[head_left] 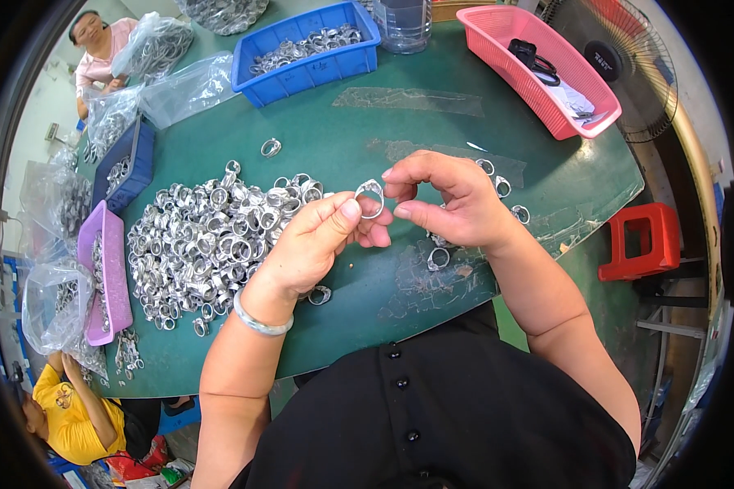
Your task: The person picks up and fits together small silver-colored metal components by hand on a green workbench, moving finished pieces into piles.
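Note:
My left hand [314, 240], with a pale bangle at its wrist, pinches a silver-coloured metal ring [369, 200] between thumb and fingers, the ring's opening turned toward me. Close beside it on the right, my right hand [453, 200] has thumb and index finger apart; whether a fingertip touches the ring I cannot tell. A big heap of similar rings [212, 244] lies to the left of my left hand. Several loose rings lie around my right hand, among them one ring [438, 259] below it and another ring [502, 187] past its knuckles.
The green table [334, 326] carries a blue basket [306, 69] of rings, a pink basket [546, 73], a purple basket [106, 273] and plastic bags [57, 301]. A fan [612, 61] and a red stool [640, 242] stand at right. Two people [81, 416] sit at left.

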### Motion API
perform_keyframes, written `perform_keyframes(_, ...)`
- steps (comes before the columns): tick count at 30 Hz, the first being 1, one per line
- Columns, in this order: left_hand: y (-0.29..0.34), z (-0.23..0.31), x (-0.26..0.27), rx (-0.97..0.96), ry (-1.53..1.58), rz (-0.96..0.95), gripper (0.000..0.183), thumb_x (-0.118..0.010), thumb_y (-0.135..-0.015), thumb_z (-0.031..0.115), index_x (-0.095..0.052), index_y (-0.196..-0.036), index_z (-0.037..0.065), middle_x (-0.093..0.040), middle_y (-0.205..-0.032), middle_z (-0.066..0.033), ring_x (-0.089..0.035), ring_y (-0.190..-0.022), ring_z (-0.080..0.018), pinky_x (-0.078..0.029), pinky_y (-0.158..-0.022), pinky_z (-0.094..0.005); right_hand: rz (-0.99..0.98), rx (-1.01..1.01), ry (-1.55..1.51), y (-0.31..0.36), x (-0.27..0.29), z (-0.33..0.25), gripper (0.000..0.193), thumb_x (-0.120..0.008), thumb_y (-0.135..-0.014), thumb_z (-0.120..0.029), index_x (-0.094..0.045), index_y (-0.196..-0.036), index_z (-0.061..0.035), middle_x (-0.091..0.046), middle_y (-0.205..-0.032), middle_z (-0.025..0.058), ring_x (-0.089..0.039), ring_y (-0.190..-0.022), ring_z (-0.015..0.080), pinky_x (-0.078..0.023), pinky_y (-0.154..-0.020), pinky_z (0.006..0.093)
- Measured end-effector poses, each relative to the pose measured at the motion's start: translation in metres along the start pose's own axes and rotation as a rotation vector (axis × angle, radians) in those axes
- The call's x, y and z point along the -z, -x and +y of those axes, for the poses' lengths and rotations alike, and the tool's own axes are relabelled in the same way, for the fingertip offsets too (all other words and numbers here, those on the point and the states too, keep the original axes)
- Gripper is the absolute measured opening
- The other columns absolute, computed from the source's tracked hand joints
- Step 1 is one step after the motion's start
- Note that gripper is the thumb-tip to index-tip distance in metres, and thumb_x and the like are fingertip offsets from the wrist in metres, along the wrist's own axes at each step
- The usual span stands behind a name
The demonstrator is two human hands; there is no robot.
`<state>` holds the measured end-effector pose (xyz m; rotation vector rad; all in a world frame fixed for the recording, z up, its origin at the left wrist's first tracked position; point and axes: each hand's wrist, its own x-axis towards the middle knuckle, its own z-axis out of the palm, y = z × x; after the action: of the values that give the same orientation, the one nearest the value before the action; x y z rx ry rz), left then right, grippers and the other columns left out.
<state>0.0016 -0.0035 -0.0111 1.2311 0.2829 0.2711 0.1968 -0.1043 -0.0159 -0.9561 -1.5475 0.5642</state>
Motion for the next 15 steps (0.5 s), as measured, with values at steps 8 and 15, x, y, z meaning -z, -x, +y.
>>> perform_keyframes(8,0.0004,-0.0002,0.0014,0.037,-0.019,-0.017,0.039,-0.044,-0.099,0.033,-0.058,-0.108,-0.003,-0.064,-0.102,-0.0120,-0.062,-0.090,-0.0198,-0.047,-0.082,-0.0318,-0.001,0.002,0.049,-0.0011,0.0004,0.0001,0.036,-0.069,-0.073,0.004,-0.060,-0.108,-0.0008,-0.063,-0.089,0.0076,-0.061,-0.076,0.0151,-0.048,-0.068,0.0280)
perform_keyframes(15,0.0008,-0.0019,0.0028,0.055,-0.131,-0.058,0.041,-0.044,-0.099,0.036,-0.058,-0.107,-0.002,-0.064,-0.098,-0.0108,-0.062,-0.088,-0.0179,-0.047,-0.082,-0.0309,-0.076,-0.030,0.117,-0.0021,-0.0001,0.0007,0.030,-0.072,-0.073,-0.001,-0.063,-0.101,0.0009,-0.063,-0.087,0.0071,-0.058,-0.074,0.0159,-0.048,-0.067,0.0277)
